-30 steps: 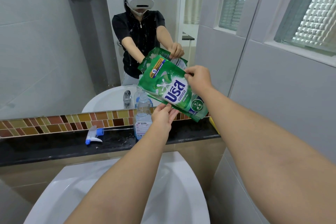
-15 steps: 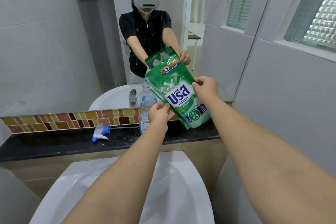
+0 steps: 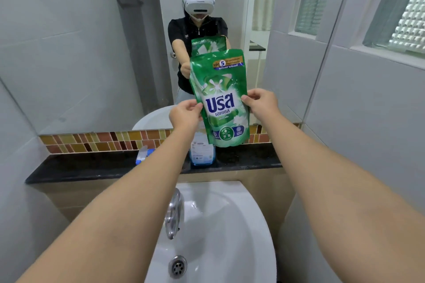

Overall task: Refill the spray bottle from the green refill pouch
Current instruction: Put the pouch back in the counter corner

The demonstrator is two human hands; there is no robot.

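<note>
On the black ledge behind the basin, at left, the detached spray head lies on its side, partly hidden by the left forearm. Next, the left hand pinches the left edge of the green refill pouch between thumb and curled fingers. The pouch hangs upright, label toward the camera, directly above the open spray bottle, which stands on the ledge with its neck hidden behind the pouch. At right, the right hand pinches the opposite edge at about the same height.

The pouch appears to be a soft, glossy film bag, bulging low down, so its liquid weight likely sags to the base and the walls will buckle under a squeeze. The sealed side seams look like the firmest places to hold; the smooth film may slip if wet. Whether the top corner is already torn open cannot be told.

Compared with half a second ago, the pouch has swung from a tilt to nearly vertical, and both hands now grip at mid-height on either side.
</note>
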